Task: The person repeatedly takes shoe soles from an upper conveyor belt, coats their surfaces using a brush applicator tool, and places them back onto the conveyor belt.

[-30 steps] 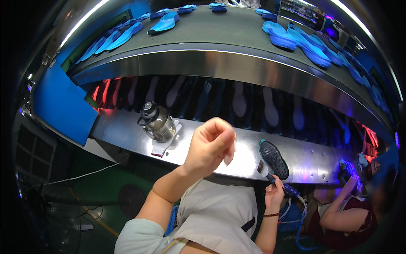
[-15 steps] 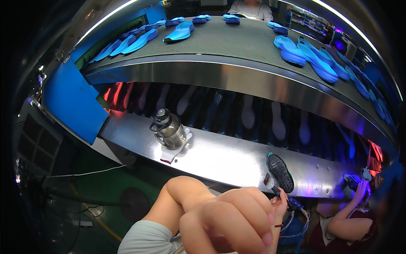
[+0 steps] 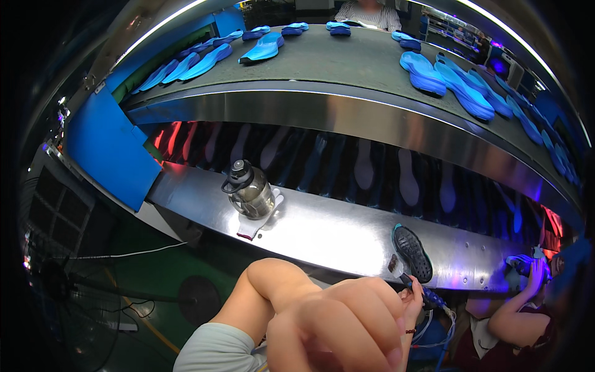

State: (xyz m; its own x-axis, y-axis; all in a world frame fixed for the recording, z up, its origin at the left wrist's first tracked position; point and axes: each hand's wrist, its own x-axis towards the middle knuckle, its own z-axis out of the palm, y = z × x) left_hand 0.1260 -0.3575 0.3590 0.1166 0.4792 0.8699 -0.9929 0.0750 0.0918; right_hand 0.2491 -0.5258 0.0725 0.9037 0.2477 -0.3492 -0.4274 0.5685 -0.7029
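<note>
Close to the camera, my left hand (image 3: 347, 322) is curled into a fist, its arm bent at the elbow. What the fist encloses, if anything, is hidden. My right hand (image 3: 411, 302), with a beaded bracelet at the wrist, pinches the dark handle of a brush (image 3: 395, 265). The brush's brown-stained bristle end rests at or just over the front edge of the metal ledge (image 3: 334, 226). Beside the bristles lies a black shoe sole (image 3: 411, 253) with holes and a teal edge. A blue fitting (image 3: 436, 300) with thin tubes hangs by the right hand.
A jug-like bottle (image 3: 251, 192) stands on a light glove (image 3: 248, 230) on the ledge. Above it, a dark conveyor belt (image 3: 347, 62) carries several blue soles (image 3: 423, 74). At the right, a co-worker's hand (image 3: 537, 274) holds a blue item. A fan (image 3: 198, 297) stands at lower left.
My view has shifted very slightly, and my left fist sits a little further right. The co-worker's hand has moved slightly. My right hand keeps the brush by the black sole.
</note>
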